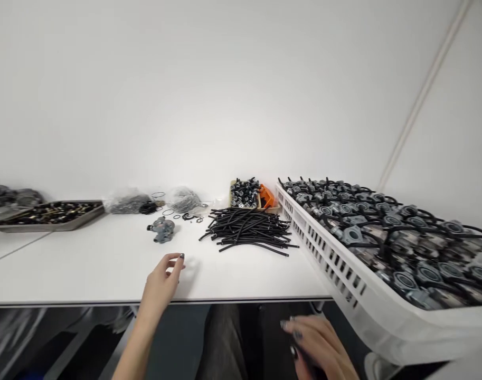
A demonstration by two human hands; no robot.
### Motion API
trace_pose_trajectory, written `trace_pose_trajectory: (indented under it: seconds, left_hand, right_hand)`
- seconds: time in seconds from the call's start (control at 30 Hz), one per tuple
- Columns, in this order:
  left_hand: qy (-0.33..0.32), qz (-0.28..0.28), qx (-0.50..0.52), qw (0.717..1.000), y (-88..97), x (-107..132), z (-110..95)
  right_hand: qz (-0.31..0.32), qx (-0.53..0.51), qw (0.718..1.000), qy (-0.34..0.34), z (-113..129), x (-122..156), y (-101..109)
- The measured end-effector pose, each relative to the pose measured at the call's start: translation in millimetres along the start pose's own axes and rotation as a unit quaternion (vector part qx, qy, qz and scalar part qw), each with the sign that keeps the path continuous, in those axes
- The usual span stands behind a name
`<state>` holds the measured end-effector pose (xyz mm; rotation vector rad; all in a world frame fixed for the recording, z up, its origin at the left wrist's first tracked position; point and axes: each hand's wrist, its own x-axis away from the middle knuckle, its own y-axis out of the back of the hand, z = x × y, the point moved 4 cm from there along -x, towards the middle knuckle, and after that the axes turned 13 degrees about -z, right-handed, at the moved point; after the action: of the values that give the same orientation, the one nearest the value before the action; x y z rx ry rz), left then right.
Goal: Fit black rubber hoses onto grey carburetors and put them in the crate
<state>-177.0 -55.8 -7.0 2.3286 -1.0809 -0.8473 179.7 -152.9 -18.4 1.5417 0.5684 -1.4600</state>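
My left hand [163,279] hovers over the front of the white table with its fingers loosely bent and nothing visible between them. Just beyond it lies a single grey metal carburetor [162,230], apart from the fingers. My right hand [320,343] is low in front of the table edge, slightly blurred, beside the white basket. Its thumb stands away from the bent fingers, and no held thing shows. A pile of short black rubber hoses [248,228] lies on the table between and beyond the hands.
At right, a white plastic basket [343,269] is full of carburetors with black hoses. Small trays hold black fittings [244,193] and an orange piece [266,196]. Farther left are plastic bags [184,199], black rings [168,212], a metal tray [82,216] and more grey parts [15,198].
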Motion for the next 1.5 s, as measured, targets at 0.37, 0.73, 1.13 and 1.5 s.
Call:
trace_pose_trajectory:
  seconds: [0.37, 0.73, 1.13, 1.5]
  left_hand:
    - [0.051, -0.064, -0.262, 0.962, 22.2, -106, 48]
    - [-0.097, -0.047, -0.309, 0.945, 27.6, -98, -22]
    - [-0.405, 0.083, -0.15, 0.898, -27.8, 31, -149]
    - [-0.456, 0.071, -0.073, 0.884, -69.5, 47, -161]
  right_hand:
    - [-0.038, 0.239, 0.96, -0.142, -68, 68, -51]
    - [-0.009, 0.285, 0.955, -0.084, -87, 89, -42]
    - [-0.069, 0.165, 0.977, -0.118, -69, 6, -38]
    - [0.057, 0.203, 0.954, -0.215, -137, -117, -121]
